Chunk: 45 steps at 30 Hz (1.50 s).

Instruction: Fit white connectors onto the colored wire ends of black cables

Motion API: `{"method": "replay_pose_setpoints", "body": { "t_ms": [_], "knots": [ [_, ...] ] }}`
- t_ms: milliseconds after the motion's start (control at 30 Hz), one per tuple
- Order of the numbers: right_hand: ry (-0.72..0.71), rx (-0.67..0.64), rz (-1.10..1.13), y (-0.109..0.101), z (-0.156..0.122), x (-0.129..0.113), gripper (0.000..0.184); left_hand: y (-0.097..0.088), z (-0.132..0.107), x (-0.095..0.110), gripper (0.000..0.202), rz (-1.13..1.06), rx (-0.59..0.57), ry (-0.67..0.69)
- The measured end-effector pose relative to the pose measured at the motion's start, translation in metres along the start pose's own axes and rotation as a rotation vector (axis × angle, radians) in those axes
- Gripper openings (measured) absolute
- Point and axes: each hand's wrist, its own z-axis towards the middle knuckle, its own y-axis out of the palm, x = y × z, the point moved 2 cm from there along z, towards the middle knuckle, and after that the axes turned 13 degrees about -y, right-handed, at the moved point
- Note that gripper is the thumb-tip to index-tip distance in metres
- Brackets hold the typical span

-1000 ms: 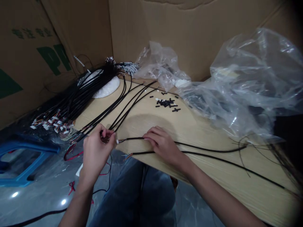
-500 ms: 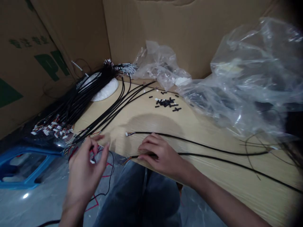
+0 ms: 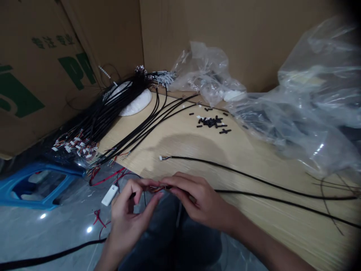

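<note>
Beyond your grip, sheets of corrugated cardboard (image 3: 225, 37) stand as a wall, and crumpled clear plastic bags (image 3: 318, 113) heap up ahead and to the right. The film-covered wooden counter (image 3: 180, 128) spreads ahead of your grip and off to the right, while a blue plastic stool (image 3: 36, 188) sits on the grey floor (image 3: 56, 237) to the left. Ahead and left of your grip, a thick bundle of cables (image 3: 113, 113) with small white-tagged connectors drapes over the counter's corner beside a white pad (image 3: 135, 104). Nearer, a looser group of black leads (image 3: 146, 128) lies on the counter, and a small heap of black pieces (image 3: 210, 122) sits further ahead. A single lead with a white connector (image 3: 225, 171) lies just ahead of your grip. The black cable (image 3: 267, 195) runs right from your grip across the counter. Your left hand (image 3: 129, 214) and right hand (image 3: 197, 199) both hold a narrow pinch on its end, just off the counter's edge. It looks light and limp, so its long free length may drag or swing. Take hold on the smooth outer sheath, which may slip a little, and not on the thin coloured wires (image 3: 158, 189) at its tip, which look fine and easily bent.
</note>
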Motion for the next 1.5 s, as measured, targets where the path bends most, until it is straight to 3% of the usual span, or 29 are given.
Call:
{"method": "replay_pose_setpoints", "body": {
  "t_ms": [167, 433, 733, 900, 1033, 1200, 1333, 1500],
  "knots": [
    [-0.016, 0.03, -0.035, 0.002, 0.008, 0.0, 0.017, 0.005, 0.004, 0.008, 0.037, -0.154, 0.017, -0.085],
    [0.005, 0.045, -0.077, 0.009, 0.009, 0.005, 0.018, 0.003, 0.014, 0.002, 0.036, -0.306, -0.048, -0.231],
    [0.089, 0.135, -0.04, 0.0, 0.012, 0.005, 0.014, 0.016, 0.023, 0.005, 0.038, -0.382, -0.057, -0.258],
    [0.029, 0.108, -0.107, 0.001, 0.006, 0.007, 0.02, 0.019, 0.028, 0.001, 0.035, -0.416, -0.129, -0.312],
    [0.068, 0.071, -0.107, -0.005, 0.008, 0.01, 0.017, 0.018, 0.027, -0.001, 0.038, -0.401, -0.117, -0.305],
    [0.257, 0.102, -0.265, -0.032, -0.002, 0.035, 0.012, 0.008, 0.025, -0.002, 0.038, -0.351, -0.062, -0.286],
    [0.365, 0.159, -0.326, -0.045, -0.021, 0.059, 0.002, 0.001, 0.021, -0.001, 0.039, -0.302, -0.094, -0.274],
    [0.451, 0.177, -0.367, -0.05, -0.032, 0.078, 0.014, 0.001, 0.016, 0.001, 0.04, -0.297, -0.11, -0.254]
  ]
}}
